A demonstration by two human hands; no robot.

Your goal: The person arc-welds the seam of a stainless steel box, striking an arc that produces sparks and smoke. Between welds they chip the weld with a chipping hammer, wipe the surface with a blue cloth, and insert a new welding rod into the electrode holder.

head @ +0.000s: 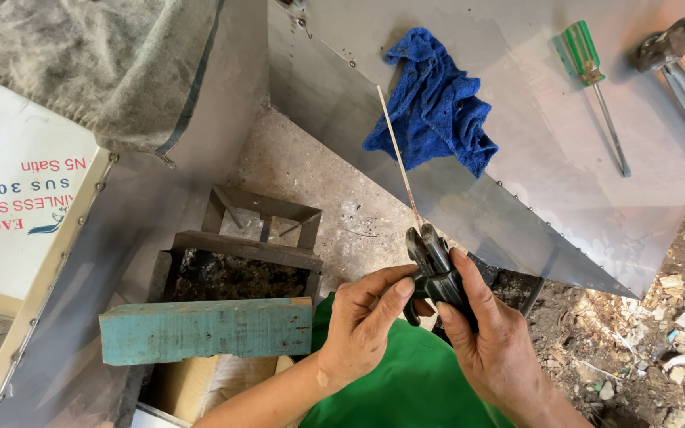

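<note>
Here we see our right hand (489, 333) wrapped closed around the dark handles of a pair of pliers (436, 265), whose jaws grip the lower end of a thin metal rod (396, 150). Our left hand (366, 317) sits just beside it, fingers curled, thumb pressed against the pliers' handle. The rod slants up and away from both hands, along the edge of a sloping steel sheet (533, 198). On that sheet, beyond the hands, lies a crumpled blue cloth (438, 103); further right of it rest a green-handled screwdriver (592, 79) and a metal tool (679, 67). Left of our left hand a teal wooden block (204, 329) lies across a dark metal frame (243, 250). Under the hands we see green fabric (406, 388), and right of them, rubble-strewn ground (660, 325).
</note>
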